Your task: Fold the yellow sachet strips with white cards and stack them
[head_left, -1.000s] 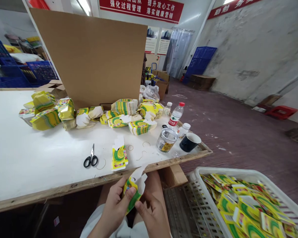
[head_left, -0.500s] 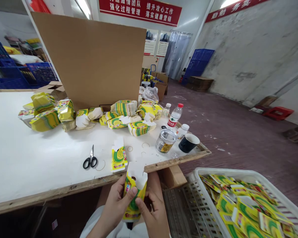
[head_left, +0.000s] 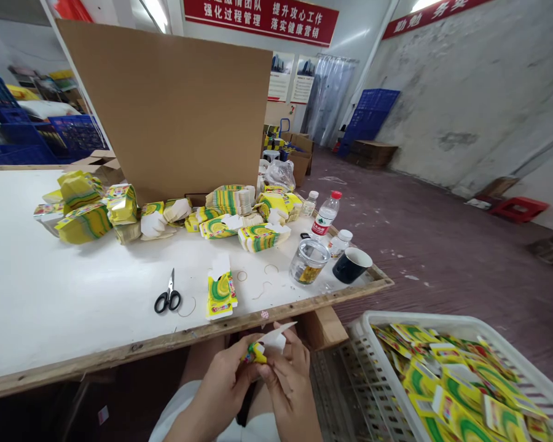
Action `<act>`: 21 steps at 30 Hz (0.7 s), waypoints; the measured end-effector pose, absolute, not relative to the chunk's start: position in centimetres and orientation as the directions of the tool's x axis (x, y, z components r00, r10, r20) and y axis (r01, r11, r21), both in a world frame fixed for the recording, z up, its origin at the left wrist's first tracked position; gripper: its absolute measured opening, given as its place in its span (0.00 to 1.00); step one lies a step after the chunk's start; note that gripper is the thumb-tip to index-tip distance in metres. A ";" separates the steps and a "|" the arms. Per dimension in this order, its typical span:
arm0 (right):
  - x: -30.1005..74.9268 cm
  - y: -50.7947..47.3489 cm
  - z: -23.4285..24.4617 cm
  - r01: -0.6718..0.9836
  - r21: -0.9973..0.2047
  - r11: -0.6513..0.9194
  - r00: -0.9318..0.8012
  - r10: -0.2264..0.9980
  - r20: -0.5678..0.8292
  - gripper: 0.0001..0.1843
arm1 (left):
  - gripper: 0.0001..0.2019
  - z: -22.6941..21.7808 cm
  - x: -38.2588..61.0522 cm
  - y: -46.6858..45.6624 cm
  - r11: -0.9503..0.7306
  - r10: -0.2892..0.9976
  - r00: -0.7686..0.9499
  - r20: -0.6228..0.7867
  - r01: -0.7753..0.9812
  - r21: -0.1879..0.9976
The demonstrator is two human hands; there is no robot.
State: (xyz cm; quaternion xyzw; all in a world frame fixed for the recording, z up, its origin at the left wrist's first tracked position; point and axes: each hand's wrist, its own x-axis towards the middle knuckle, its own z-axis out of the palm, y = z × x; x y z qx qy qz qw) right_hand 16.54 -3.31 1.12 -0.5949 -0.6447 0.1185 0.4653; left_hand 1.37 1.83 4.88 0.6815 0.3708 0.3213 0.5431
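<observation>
Over my lap, just below the table edge, a small yellow-and-green carton (head_left: 257, 352) with white flaps is held between both hands. My left hand (head_left: 228, 374) grips its left side, fingers wrapped round it. My right hand (head_left: 286, 374) pinches the other side, fingers behind the raised white flap. Much of the carton is hidden by the fingers. On the table in front lie flat yellow-and-green cartons (head_left: 221, 291). Black-handled scissors (head_left: 168, 294) rest to their left, with a thin loose band (head_left: 188, 307) beside them.
Bundles of flat cartons (head_left: 230, 199) line the back of the table before a large cardboard sheet (head_left: 175, 110). At right stand a clear jar (head_left: 308, 261), a dark mug (head_left: 351, 265) and a water bottle (head_left: 326, 215). A white basket (head_left: 373, 368) on my right holds many cartons.
The carton has tipped from upright with its face toward me to foreshortened, its white flap now pointing right. My right hand has moved up beside the flap. A loose band on the table looks shifted.
</observation>
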 end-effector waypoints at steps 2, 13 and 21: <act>16.5 -3.3 0.8 0.612 -0.740 0.279 0.163 0.871 0.463 0.14 | 0.23 5.2 1.3 1.8 -0.138 0.834 0.551 0.028 0.159 0.978; 15.5 -3.8 0.8 0.424 -0.874 0.238 0.330 0.858 0.394 0.19 | 0.19 3.7 1.2 1.0 -0.099 0.888 0.459 0.004 0.181 0.978; 15.6 -3.3 0.0 0.324 -0.934 0.152 0.319 0.912 0.259 0.14 | 0.18 3.3 1.7 1.4 -0.101 0.881 0.466 0.084 0.010 0.995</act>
